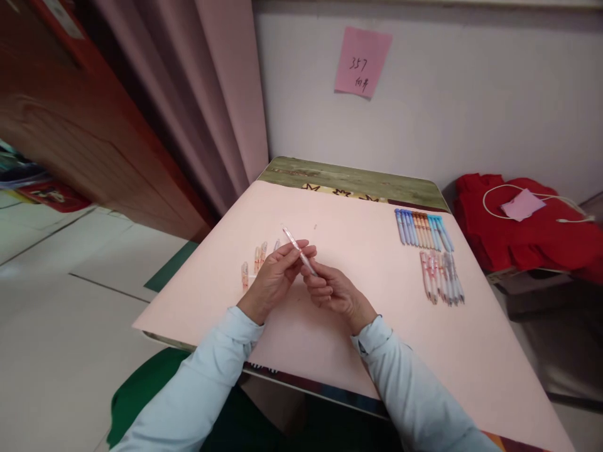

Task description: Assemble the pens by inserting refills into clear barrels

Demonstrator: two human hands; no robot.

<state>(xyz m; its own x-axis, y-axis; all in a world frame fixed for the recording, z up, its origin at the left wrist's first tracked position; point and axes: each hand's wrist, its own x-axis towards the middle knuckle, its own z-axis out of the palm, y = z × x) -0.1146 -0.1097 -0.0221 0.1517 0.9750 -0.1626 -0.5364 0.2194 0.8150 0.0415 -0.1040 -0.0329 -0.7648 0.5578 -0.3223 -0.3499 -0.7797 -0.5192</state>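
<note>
Both hands are closed on one slim pen (293, 241), pale and clear with pinkish marks, held at a slant above the table. My left hand (279, 270) pinches its middle between thumb and fingers. Lower down, my right hand (335, 292) grips the end nearer me, with its fingers curled. Just beyond my left hand lie several short clear pen parts with orange-pink marks (257, 258), some partly hidden by that hand. A tiny clear piece (315, 226) rests farther back on the table.
On the right of the pink-covered table (377, 351) lie a row of blue, brown and light-blue pens (421, 231) and a second row of pinkish and grey pens (441, 278). Beside it, a red cloth (541, 235) bears a white cable. A wooden door (94, 119) stands left.
</note>
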